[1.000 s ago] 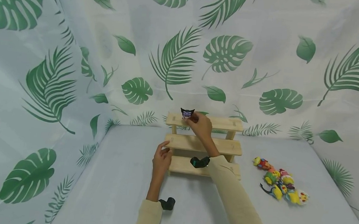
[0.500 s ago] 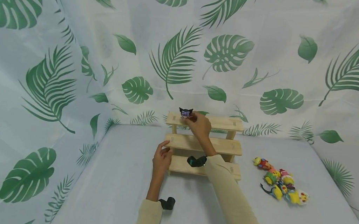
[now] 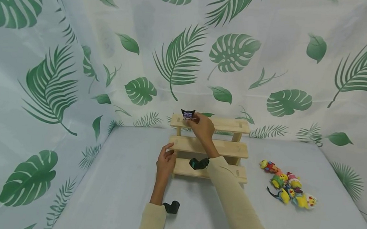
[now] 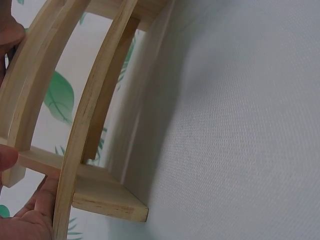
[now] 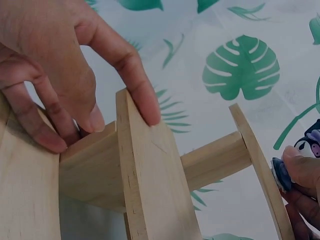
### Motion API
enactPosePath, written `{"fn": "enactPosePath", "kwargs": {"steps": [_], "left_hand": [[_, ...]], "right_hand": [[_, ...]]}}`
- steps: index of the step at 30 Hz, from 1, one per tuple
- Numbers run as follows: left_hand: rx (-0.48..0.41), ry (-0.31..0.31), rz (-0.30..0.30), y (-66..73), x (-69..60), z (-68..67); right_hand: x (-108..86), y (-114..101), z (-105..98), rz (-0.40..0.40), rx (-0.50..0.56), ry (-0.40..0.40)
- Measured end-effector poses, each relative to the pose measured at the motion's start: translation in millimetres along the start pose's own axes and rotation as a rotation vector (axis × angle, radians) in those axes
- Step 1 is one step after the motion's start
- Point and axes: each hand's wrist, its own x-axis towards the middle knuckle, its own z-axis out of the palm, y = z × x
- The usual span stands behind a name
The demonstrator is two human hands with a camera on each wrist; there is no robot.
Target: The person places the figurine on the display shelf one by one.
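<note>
A three-tier wooden display shelf (image 3: 229, 148) stands at the back of the covered surface. At the left part of its top tier, my right hand (image 3: 204, 129) pinches a small black-and-purple figurine (image 3: 188, 114) with pointed ears. In the right wrist view the figurine's base (image 5: 281, 174) is at the top board, with the fingers beside it. My left hand (image 3: 165, 163) grips the shelf's left side; its index finger (image 5: 142, 95) lies over the middle board and other fingers hold the side support. The left wrist view catches part of that hand (image 4: 32, 220) against the wood.
Several colourful toy figurines (image 3: 290, 191), mostly yellow, lie in a pile on the white cloth (image 3: 125, 196) to the right of the shelf. A leaf-print curtain (image 3: 181, 57) hangs behind and along both sides.
My right hand has shifted slightly left along the top tier with the figurine. The left hand stays at the shelf's side.
</note>
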Motion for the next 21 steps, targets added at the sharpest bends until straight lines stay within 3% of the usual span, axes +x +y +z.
{"fn": "enactPosePath", "kwargs": {"steps": [14, 16, 21], "left_hand": [[-0.005, 0.001, 0.004, 0.3, 1.5, 0.2], [-0.003, -0.003, 0.003, -2.5, 3.3, 0.5], [-0.016, 0.004, -0.007, -26.4, 15.5, 4.3]], "right_hand": [[1.5, 0.5, 3.7, 0.007, 0.024, 0.008], [1.3, 0.1, 3.3, 0.01, 0.022, 0.003], [0.6, -0.5, 2.4, 0.01, 0.019, -0.004]]}}
